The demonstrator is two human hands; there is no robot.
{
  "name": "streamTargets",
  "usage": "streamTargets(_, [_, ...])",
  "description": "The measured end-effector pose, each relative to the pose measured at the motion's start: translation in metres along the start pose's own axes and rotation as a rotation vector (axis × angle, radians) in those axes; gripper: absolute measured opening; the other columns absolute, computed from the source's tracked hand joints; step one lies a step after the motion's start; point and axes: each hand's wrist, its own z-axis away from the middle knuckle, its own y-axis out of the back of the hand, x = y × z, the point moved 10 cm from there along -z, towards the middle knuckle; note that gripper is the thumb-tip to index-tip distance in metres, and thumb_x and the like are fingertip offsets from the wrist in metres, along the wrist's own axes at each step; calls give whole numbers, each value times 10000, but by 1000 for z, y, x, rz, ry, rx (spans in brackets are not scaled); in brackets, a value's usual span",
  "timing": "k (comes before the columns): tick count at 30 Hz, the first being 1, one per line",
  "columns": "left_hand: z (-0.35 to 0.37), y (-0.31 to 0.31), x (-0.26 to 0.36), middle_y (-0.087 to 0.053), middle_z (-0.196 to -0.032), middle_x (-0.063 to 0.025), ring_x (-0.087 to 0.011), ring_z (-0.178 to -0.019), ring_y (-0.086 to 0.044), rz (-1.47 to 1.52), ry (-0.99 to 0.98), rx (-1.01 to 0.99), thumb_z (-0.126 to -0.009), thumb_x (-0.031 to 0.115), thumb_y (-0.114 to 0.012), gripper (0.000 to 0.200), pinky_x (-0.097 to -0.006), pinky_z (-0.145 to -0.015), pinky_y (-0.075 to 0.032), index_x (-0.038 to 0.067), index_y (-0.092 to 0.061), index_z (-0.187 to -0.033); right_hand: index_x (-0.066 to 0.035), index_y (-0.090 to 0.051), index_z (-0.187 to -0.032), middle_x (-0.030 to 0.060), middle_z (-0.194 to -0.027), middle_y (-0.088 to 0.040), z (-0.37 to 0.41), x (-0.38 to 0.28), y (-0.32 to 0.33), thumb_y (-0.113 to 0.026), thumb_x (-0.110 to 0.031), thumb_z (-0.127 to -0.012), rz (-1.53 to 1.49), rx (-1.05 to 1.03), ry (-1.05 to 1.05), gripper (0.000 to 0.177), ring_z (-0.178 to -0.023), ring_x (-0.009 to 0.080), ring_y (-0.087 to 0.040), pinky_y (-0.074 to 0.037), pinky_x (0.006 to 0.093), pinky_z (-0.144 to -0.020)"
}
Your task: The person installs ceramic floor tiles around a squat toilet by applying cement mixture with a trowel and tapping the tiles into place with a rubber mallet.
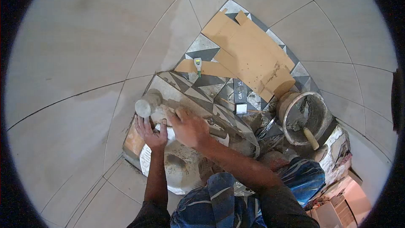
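My left hand (152,136) lies with its fingers spread at the foot of a short, round, pale grey pipe-like piece (144,108), fingertips at or touching it. This piece stands up from a ledge smeared with wet, pale mortar (171,95). Just to the right is my right hand (190,127), fingers curled down toward the smeared surface and slightly blurred. Whatever it holds, if anything, is hidden. Under my forearms lies a white, mortar-stained toilet-like piece (181,164), partly covered by my arms and knees.
A bucket of mortar (287,126) with a wooden-handled trowel (311,138) stands at the right. Cardboard (249,55) covers part of the patterned tile floor. A small green-tipped bottle (198,65) and a dark box (240,90) lie there too. Tiled walls (84,38) close in the corner.
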Motion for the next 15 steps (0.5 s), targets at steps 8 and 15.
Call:
streamTargets(8, [5, -10, -14, -502, -1500, -261, -517, -1427, -402, 5, 113, -38, -801, 318, -818, 746, -644, -1187, -284, 6, -537, -1418, -120, -654, -1365, 124, -977, -592, 7, -12, 9, -673, -169, -870, 42, 275, 105, 497, -813, 316, -701, -598, 447, -662])
streamTargets(15, [13, -11, -19, -495, -1516, -280, -523, -1436, -393, 29, 57, -7, -822, 306, -770, 757, -648, -1202, -260, -3, -513, -1464, -157, -569, -1493, 111, -979, -599, 7, -8, 14, -703, -190, -859, 11, 290, 146, 649, -822, 314, -707, -608, 420, -672])
